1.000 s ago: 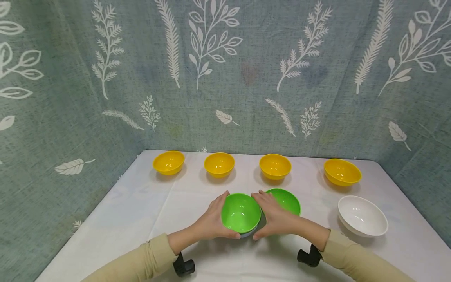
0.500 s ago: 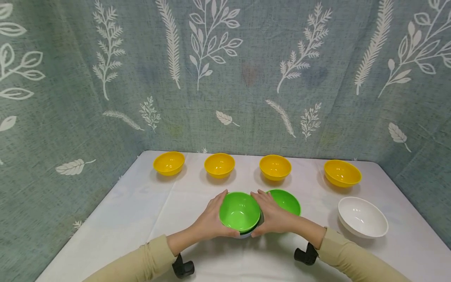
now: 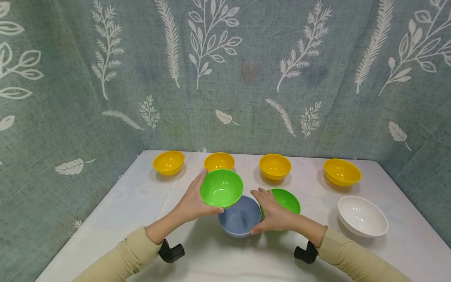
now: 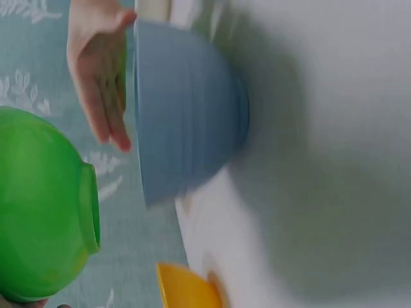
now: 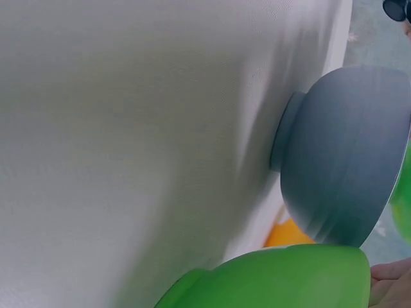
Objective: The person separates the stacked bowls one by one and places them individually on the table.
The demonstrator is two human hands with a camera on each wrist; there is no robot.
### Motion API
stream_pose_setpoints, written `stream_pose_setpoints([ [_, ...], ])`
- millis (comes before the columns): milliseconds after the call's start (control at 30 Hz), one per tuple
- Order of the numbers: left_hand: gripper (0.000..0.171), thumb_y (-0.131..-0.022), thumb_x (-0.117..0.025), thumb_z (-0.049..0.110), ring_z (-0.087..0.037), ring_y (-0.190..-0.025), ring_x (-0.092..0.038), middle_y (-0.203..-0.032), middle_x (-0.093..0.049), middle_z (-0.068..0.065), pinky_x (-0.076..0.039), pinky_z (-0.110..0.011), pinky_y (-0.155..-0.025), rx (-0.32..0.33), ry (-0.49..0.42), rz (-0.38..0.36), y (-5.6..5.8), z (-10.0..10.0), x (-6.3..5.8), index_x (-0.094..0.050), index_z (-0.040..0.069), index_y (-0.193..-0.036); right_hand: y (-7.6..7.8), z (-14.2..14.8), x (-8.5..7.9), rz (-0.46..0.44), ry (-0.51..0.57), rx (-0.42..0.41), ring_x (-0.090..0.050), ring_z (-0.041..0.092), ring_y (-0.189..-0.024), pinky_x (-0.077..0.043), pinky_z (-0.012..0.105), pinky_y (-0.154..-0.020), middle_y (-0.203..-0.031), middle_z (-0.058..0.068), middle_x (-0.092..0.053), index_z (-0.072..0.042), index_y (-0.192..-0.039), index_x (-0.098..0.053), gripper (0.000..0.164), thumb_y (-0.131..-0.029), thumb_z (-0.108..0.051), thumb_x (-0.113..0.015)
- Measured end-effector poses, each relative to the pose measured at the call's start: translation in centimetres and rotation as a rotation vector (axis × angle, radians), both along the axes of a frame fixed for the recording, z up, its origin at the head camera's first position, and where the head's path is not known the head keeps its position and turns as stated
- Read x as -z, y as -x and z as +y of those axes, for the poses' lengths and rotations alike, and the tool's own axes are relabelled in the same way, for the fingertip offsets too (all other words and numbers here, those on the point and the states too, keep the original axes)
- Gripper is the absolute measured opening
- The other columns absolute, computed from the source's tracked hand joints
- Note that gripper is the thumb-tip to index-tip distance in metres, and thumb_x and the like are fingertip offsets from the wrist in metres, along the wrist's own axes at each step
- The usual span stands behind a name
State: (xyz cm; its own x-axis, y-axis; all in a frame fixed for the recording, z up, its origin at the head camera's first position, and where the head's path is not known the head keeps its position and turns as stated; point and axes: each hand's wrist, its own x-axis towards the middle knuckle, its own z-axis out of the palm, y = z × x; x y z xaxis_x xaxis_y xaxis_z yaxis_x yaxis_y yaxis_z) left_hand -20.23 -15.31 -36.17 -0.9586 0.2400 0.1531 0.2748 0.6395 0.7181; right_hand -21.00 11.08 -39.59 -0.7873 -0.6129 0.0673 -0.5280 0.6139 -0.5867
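My left hand [image 3: 193, 200] grips a small green bowl [image 3: 222, 190] by its left side, thumb at the near rim and fingers at the far side. In the left wrist view the green bowl [image 4: 38, 199] hangs apart from a grey-blue bowl [image 4: 186, 109]. That grey-blue bowl [image 3: 239, 218] stands upright on the table. Beside its right rim is my right hand [image 3: 276, 213], thumb at the near edge, fingers extended rather than curled. A second green bowl [image 3: 287, 200] stands behind the right hand, partly hidden by it.
Along the back of the white-covered table [image 3: 141, 219] stand several yellow bowls, among them a left one [image 3: 169, 163] and a right one [image 3: 341, 172]. To the right is a larger white bowl [image 3: 363, 216]. A patterned grey-green curtain [image 3: 225, 70] hangs behind.
My left hand has lifted the green bowl out of the grey-blue bowl and carried it up and to the left, uncovering the grey-blue bowl's inside. My right hand has stayed almost in place.
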Motion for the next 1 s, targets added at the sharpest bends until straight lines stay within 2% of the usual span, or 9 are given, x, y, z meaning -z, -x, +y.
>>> stream_pose_setpoints([
  [167,0.118,-0.059,-0.083,0.041,-0.038,-0.131,-0.026,-0.15,-0.019,-0.016,-0.034,-0.059,-0.098,-0.062,0.047,-0.005,1.0,-1.6,0.1,-0.011,0.007,-0.147,-0.1,-0.2,-0.1,0.009,-0.031,-0.005,-0.012,0.041,-0.136,-0.002,0.06,-0.108,-0.144,0.024,-0.028,0.007,-0.139,-0.026,0.108,-0.061,-0.044,-0.081],
  [467,0.12,-0.06,-0.081,0.044,-0.042,-0.133,-0.019,-0.15,-0.014,-0.022,-0.028,-0.062,-0.1,-0.171,0.089,-0.042,2.6,-3.7,2.1,-0.009,0.003,-0.146,-0.3,-0.6,-0.1,0.018,-0.1,-0.051,-0.011,0.044,-0.136,0.001,0.062,-0.107,-0.144,0.025,-0.027,0.009,-0.139,-0.025,0.109,-0.062,-0.045,-0.08],
  [667,0.121,-0.06,-0.081,0.046,-0.044,-0.13,-0.023,-0.147,-0.018,-0.024,-0.029,-0.061,-0.1,-0.187,0.114,-0.059,3.1,-4.4,3.7,-0.01,-0.001,-0.145,-0.3,-0.9,0.2,0.047,-0.126,-0.062,-0.012,0.044,-0.135,0.0,0.062,-0.107,-0.145,0.025,-0.026,0.009,-0.139,-0.024,0.111,-0.061,-0.047,-0.08],
  [900,0.124,-0.056,-0.081,0.05,-0.049,-0.125,-0.026,-0.142,-0.023,-0.03,-0.032,-0.065,-0.094,-0.173,0.097,-0.018,2.8,-4.4,4.9,-0.012,-0.004,-0.144,-0.4,-1.3,0.3,0.074,-0.15,-0.054,-0.012,0.044,-0.136,0.0,0.063,-0.106,-0.145,0.025,-0.025,0.009,-0.139,-0.025,0.112,-0.061,-0.051,-0.078],
  [1000,0.125,-0.056,-0.081,0.051,-0.05,-0.126,-0.025,-0.143,-0.022,-0.031,-0.032,-0.065,-0.095,-0.163,0.105,-0.025,2.9,-4.3,5.4,-0.012,-0.004,-0.143,-0.5,-1.4,0.3,0.101,-0.163,-0.051,-0.014,0.045,-0.135,-0.002,0.063,-0.106,-0.144,0.026,-0.027,0.01,-0.138,-0.026,0.112,-0.061,-0.053,-0.077],
])
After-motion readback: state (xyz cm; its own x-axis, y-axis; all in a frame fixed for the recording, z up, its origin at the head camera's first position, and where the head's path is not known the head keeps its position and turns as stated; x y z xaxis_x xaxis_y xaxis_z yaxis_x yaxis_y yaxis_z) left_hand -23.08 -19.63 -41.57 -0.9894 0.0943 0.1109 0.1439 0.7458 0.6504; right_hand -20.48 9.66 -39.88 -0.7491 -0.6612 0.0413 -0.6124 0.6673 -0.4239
